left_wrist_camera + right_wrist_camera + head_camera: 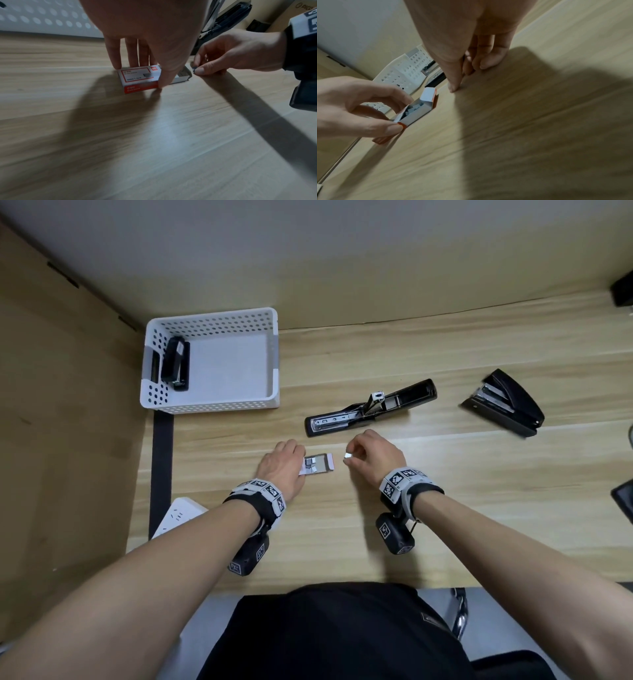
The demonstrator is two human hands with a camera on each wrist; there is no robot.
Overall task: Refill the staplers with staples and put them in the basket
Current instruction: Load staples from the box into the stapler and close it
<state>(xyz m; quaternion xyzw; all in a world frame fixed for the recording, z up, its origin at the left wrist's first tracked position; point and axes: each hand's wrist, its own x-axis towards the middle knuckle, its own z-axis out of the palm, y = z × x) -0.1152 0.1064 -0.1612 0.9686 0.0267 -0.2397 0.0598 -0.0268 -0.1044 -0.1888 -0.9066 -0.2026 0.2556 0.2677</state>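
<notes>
Left hand (285, 465) pins the small red-and-white cardboard staple box (317, 464) steady on the wooden table; right hand (371, 453) pinches what looks like a silver staple strip (347, 457), near the opened long black stapler (371, 408); white perforated basket (209, 320) sits far left.

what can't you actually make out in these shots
- Staples pinched by the right hand: count unreadable; tiny in the head view, and hidden by the fingers in the right wrist view.
- Staple box: print blurred in the left wrist view; the left hand covers part of it.
- Open stapler: whether its channel holds staples is too small to tell.
- Stapler in the basket: loaded or not, unseen.
</notes>
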